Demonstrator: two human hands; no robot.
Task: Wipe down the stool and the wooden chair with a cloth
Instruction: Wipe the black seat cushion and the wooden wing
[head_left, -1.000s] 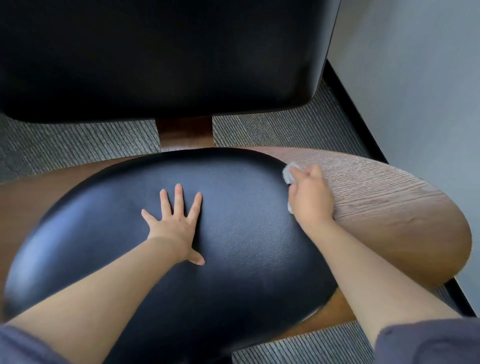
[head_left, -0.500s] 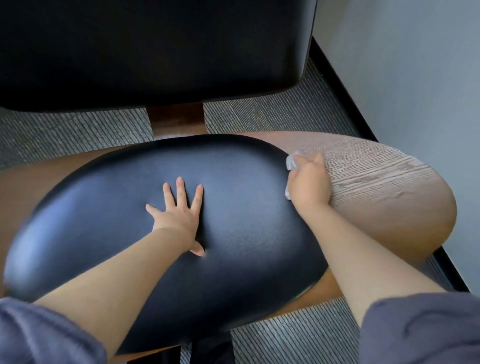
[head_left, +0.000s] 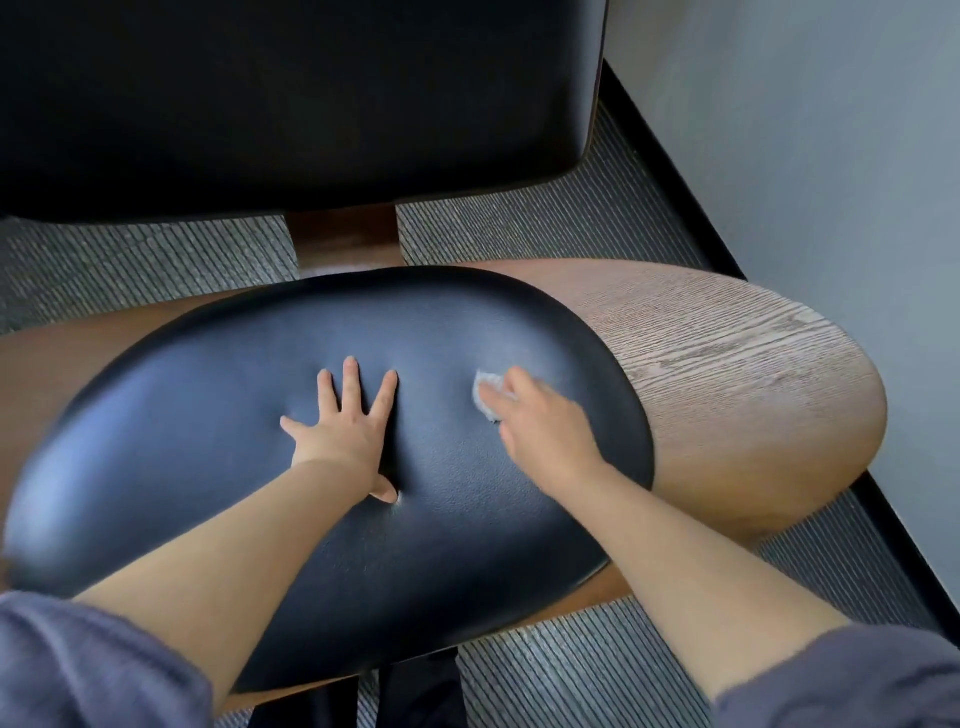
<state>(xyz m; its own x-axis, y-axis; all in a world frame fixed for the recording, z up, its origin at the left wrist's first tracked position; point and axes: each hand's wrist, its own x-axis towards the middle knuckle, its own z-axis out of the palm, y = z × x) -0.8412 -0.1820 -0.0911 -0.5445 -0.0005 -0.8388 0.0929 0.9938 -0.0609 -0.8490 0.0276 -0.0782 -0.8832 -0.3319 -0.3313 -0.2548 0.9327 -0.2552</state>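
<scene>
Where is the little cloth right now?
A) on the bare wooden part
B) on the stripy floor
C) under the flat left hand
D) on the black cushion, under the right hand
D: the cloth peeks out from beneath the right hand, which is pressing it onto the black cushion.

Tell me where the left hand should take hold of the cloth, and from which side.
Pinch the pale bunched edge of the cloth that pokes out beyond the fingertips of the right hand, coming from the left, low over the black seat cushion. The rest lies hidden under that hand, so this exposed edge is probably the only free part.
</scene>
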